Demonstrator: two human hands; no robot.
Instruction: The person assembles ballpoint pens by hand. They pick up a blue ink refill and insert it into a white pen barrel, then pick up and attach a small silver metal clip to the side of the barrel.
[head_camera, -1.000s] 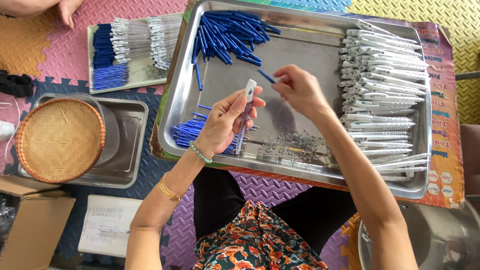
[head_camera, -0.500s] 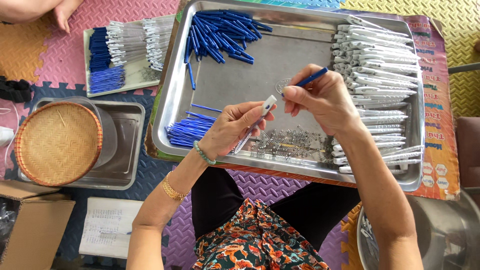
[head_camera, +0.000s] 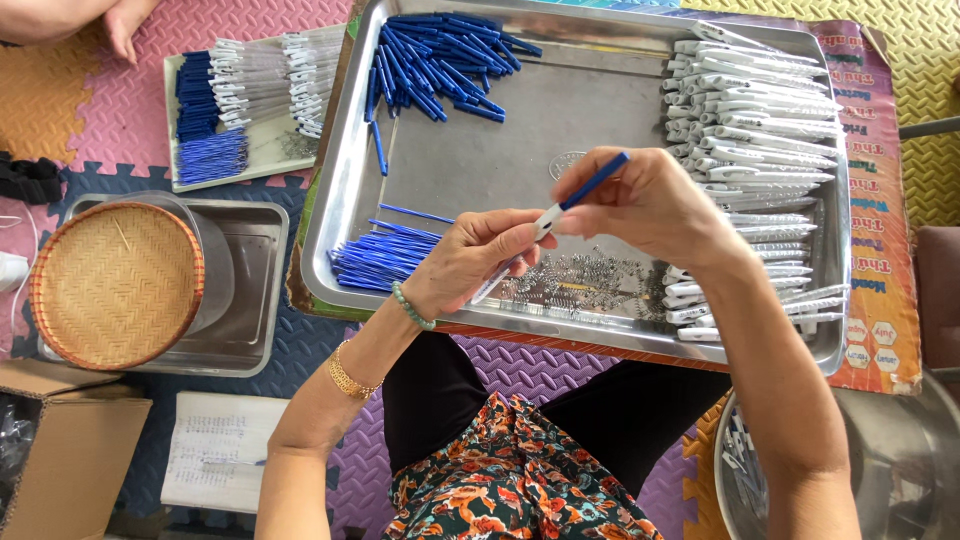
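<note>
The left hand (head_camera: 470, 262) is closed around a white plastic pen barrel (head_camera: 510, 262), which runs slantwise from the fingers down toward the tray floor. The right hand (head_camera: 640, 205) is pinched shut on a slim blue pen piece (head_camera: 596, 181), whose lower end meets the upper end of the white barrel. Both hands are held above the middle of a large rectangular steel tray (head_camera: 600, 110), just over a scatter of small metal springs (head_camera: 590, 280) lying on the tray floor.

Inside the tray, a heap of blue pen pieces (head_camera: 440, 60) lies at the far left corner. A bundle of thin blue ink refills (head_camera: 385, 258) lies at the near left side, just beside the left hand. Rows of white pen barrels (head_camera: 750, 110) fill the right side of the tray from the far edge to the near edge.

To the left of the tray, a smaller flat tray (head_camera: 255, 150) carries sorted blue and white pen parts. Nearer the person, a round woven basket (head_camera: 115, 285) rests on a smaller steel tray (head_camera: 255, 300). A brown cardboard box (head_camera: 65, 450) and a sheet of paper (head_camera: 215, 450) lie on the foam floor mat at lower left. Another person's hand (head_camera: 125, 20) shows at the upper left corner, well apart from the work.
</note>
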